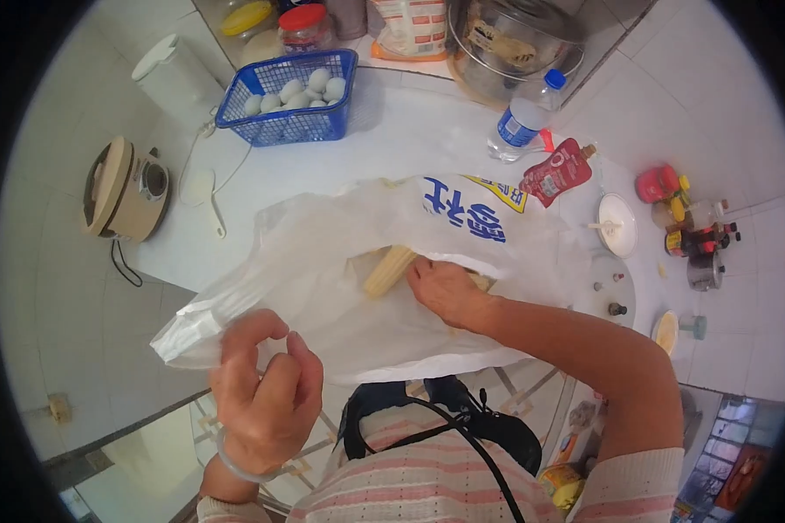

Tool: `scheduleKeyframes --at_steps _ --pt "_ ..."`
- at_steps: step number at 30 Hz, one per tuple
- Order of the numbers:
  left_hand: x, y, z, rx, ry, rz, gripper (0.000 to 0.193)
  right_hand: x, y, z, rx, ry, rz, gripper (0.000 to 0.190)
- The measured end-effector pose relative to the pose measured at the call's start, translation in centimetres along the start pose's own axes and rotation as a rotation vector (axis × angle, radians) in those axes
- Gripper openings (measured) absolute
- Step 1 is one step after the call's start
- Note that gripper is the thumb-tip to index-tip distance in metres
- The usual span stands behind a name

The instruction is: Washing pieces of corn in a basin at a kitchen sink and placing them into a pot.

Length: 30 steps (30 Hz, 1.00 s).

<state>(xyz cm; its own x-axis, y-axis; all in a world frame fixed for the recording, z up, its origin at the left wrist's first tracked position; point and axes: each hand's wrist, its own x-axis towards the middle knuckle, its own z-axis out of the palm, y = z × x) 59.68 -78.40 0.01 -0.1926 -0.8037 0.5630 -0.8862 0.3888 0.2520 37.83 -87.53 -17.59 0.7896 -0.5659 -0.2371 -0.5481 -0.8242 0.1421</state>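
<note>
A large white plastic bag (pixel 314 261) with blue and yellow print lies spread over the near edge of the counter, its mouth open. My right hand (pixel 448 291) reaches into the opening, its fingers at the end of a pale yellow ridged piece that looks like a corn cob (pixel 390 271); whether they grip it is hidden. Another yellowish piece (pixel 481 281) shows just behind the hand. My left hand (pixel 268 386), with a pale bangle at the wrist, is raised at the bag's lower left edge, its fingers curled; whether it pinches the plastic is unclear.
A blue plastic basket of eggs (pixel 288 124), a beige electric cooker (pixel 127 193) and a white rice paddle (pixel 214 212) are at the back and left. A water bottle (pixel 520 124), a red spouted pouch (pixel 556 173), a white bowl (pixel 617 225) and condiment bottles (pixel 700 240) stand or lie rightward.
</note>
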Motion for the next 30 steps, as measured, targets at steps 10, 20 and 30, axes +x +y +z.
scheduleKeyframes --at_steps 10,20,30 --pt "0.5 1.2 -0.4 0.07 0.002 -0.021 0.029 -1.2 7.7 -5.5 0.985 -0.01 0.315 0.048" --pt "1.2 3.0 -0.1 0.144 0.072 -0.04 0.029 -2.6 15.4 -13.9 0.57 0.198 0.482 0.051" --pt "1.1 4.0 -1.1 0.025 -0.033 -0.039 0.017 -3.8 13.6 -13.9 0.586 -0.267 0.367 0.051"
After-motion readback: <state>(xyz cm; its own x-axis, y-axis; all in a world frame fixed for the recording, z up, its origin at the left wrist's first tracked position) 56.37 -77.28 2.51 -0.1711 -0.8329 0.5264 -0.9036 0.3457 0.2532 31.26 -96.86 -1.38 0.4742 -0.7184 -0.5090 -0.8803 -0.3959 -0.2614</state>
